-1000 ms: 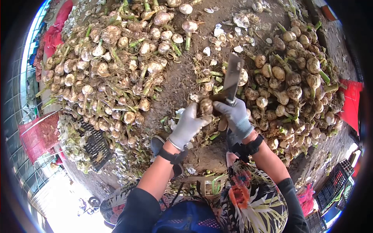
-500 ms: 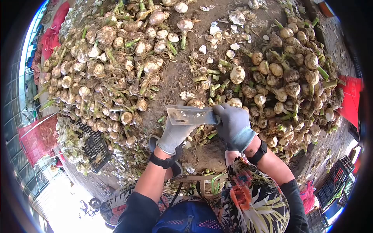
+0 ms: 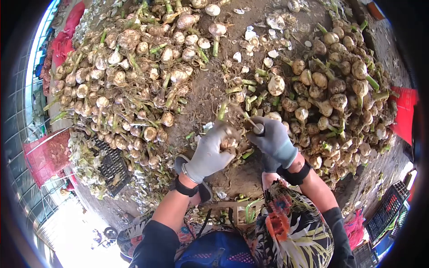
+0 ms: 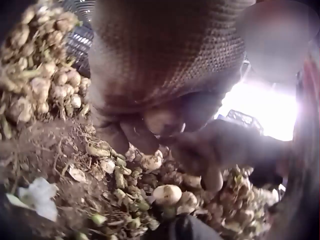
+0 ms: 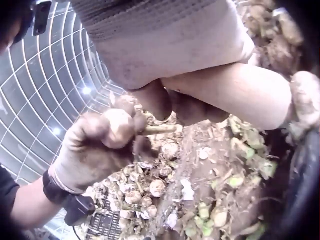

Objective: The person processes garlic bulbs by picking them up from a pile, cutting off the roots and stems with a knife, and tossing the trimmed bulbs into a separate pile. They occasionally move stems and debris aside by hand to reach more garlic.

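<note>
The gloved left hand (image 3: pixel 210 152) grips a dirt-covered bulb (image 3: pixel 229 137) whose green stem points up and away; in the right wrist view this bulb (image 5: pixel 119 128) looks pale, with its stem toward the right. Close by on the right, the gloved right hand (image 3: pixel 275 138) is curled round a knife; its thick wooden handle (image 5: pixel 235 92) shows in the right wrist view. From the head the blade is seen nearly edge-on, as a thin line, and bulb and blade look blurred. In the left wrist view the left glove (image 4: pixel 165 55) covers most of the bulb.
Large heaps of bulbs with stems lie at the left (image 3: pixel 129 85) and right (image 3: pixel 335 89). Cut stems (image 3: pixel 250 89) and peelings litter the soil between them. Black crates (image 3: pixel 386 210), red mesh sacks (image 3: pixel 47 156) and the person's shoes stand around.
The knife has swung from lying flat across the left hand to edge-on beside the right hand. A bulb with its stem now shows in the left hand, and the hands are slightly apart.
</note>
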Demonstrator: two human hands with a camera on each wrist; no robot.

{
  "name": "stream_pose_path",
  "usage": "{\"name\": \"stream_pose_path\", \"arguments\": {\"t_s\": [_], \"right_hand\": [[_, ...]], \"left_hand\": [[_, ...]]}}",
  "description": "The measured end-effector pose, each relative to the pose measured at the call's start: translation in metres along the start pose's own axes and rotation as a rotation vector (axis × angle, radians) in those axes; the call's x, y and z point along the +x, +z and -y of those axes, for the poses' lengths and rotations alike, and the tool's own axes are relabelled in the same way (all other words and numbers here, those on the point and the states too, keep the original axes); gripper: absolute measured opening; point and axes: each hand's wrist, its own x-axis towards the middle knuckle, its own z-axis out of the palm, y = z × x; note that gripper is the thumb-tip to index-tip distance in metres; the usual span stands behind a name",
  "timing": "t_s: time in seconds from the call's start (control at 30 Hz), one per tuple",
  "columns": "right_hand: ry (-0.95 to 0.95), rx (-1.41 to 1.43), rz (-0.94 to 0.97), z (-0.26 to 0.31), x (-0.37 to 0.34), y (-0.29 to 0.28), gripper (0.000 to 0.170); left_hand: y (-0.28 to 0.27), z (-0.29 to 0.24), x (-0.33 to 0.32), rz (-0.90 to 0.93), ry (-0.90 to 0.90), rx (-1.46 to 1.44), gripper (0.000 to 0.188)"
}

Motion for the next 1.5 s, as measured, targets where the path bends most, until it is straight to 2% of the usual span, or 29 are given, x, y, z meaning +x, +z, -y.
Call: {"name": "stream_pose_path", "arguments": {"t_s": [0.07,0.1,0.17,0.2,0.27,0.37,0.4,0.43,0.47,0.53,0.6,0.67,0.73,0.8,0.87,0.93,1.0,1.03,1.1,1.13,1.17,1.2,1.23,1.27,1.3,1.33,1.37,1.47,1.5], "right_hand": [[-0.091,-0.022,0.054,0.025,-0.002,0.000,0.027],[-0.098,-0.022,0.055,0.016,-0.002,0.004,0.027],[0.225,-0.315,0.273,-0.033,0.003,0.015,0.027],[0.186,-0.375,0.232,-0.061,-0.009,0.025,0.019],[0.409,1.232,0.201,-0.142,-0.024,0.056,0.014],[0.398,0.740,-0.003,-0.112,-0.004,0.041,0.013],[0.395,0.578,-0.074,-0.100,0.001,0.036,0.012],[0.393,0.415,-0.141,-0.088,0.004,0.033,0.012],[0.255,0.629,-0.275,-0.078,0.005,0.033,0.015],[0.450,0.701,-0.265,-0.046,-0.006,0.019,0.020],[0.453,0.723,-0.283,-0.054,-0.004,0.018,0.020],[0.458,0.740,-0.306,-0.057,-0.007,0.013,0.021],[0.503,0.775,-0.253,-0.052,-0.008,0.005,0.022],[0.471,0.772,-0.275,-0.053,-0.008,0.007,0.022],[0.427,0.760,-0.237,-0.057,-0.007,0.005,0.022],[0.420,0.722,-0.203,-0.059,-0.006,0.003,0.023],[0.411,0.636,-0.159,-0.062,-0.005,0.006,0.026],[0.364,0.613,-0.191,-0.068,-0.005,0.014,0.026],[0.343,0.635,-0.166,-0.078,-0.004,0.021,0.026],[0.324,0.650,-0.158,-0.079,-0.004,0.022,0.026],[0.339,0.638,-0.161,-0.076,-0.005,0.022,0.026],[0.332,0.641,-0.163,-0.074,-0.004,0.023,0.026],[0.352,0.612,-0.144,-0.073,-0.003,0.022,0.025],[0.374,0.581,-0.126,-0.072,-0.002,0.022,0.025],[0.370,0.578,-0.127,-0.069,-0.003,0.021,0.025],[0.360,0.579,-0.123,-0.064,-0.002,0.020,0.025],[0.349,0.581,-0.125,-0.061,-0.001,0.018,0.025],[0.334,0.604,-0.125,-0.062,-0.003,0.020,0.026],[0.326,0.603,-0.129,-0.058,0.001,0.017,0.026]], "left_hand": [[-0.007,-0.007,-0.001,0.183,0.230,0.460,0.024],[-0.007,-0.021,-0.002,0.134,0.449,0.544,0.020],[-0.003,-0.050,-0.007,0.172,0.522,0.498,0.025],[-0.001,-0.064,-0.008,0.207,0.582,0.449,0.031],[0.033,-0.096,0.002,0.253,0.580,0.177,0.021],[0.044,-0.116,0.038,0.331,0.457,0.101,0.026],[0.041,-0.106,0.063,0.000,0.631,0.210,0.032],[0.029,-0.086,0.092,-0.087,0.595,0.312,0.038],[0.013,-0.066,0.118,-0.117,0.498,0.411,0.042],[-0.005,-0.017,0.165,-0.274,0.365,0.804,0.052],[0.004,0.004,0.189,-0.302,0.317,0.895,0.056],[0.033,0.007,0.205,-0.017,0.204,1.022,0.058],[0.060,0.017,0.192,0.005,0.104,1.153,0.063],[0.070,0.033,0.159,-0.011,0.149,1.055,0.059],[0.079,0.069,0.103,0.080,0.195,1.368,0.051],[0.071,0.078,0.032,0.235,0.171,0.987,0.045],[0.055,0.082,-0.030,0.386,0.182,0.990,0.039],[0.042,0.075,-0.041,0.384,0.170,0.999,0.039],[0.020,0.054,-0.055,0.746,-0.136,0.962,0.030],[0.005,0.047,-0.040,0.260,-0.121,0.681,0.024],[-0.019,0.003,-0.007,0.052,-0.298,0.619,0.024],[-0.038,0.030,0.005,-0.240,-0.076,0.861,0.029],[-0.055,0.013,0.033,-0.405,-0.392,0.559,0.041],[-0.072,0.021,0.061,-0.535,-0.280,0.470,0.056],[-0.086,0.043,0.082,-0.569,-0.337,0.708,0.067],[-0.093,0.066,0.101,-0.595,-0.384,0.802,0.069],[-0.090,0.060,0.116,-0.602,-0.552,0.688,0.058],[-0.091,0.076,0.127,-0.719,-0.536,0.685,0.048],[-0.089,0.069,0.121,-0.690,-0.460,0.613,0.040]]}}
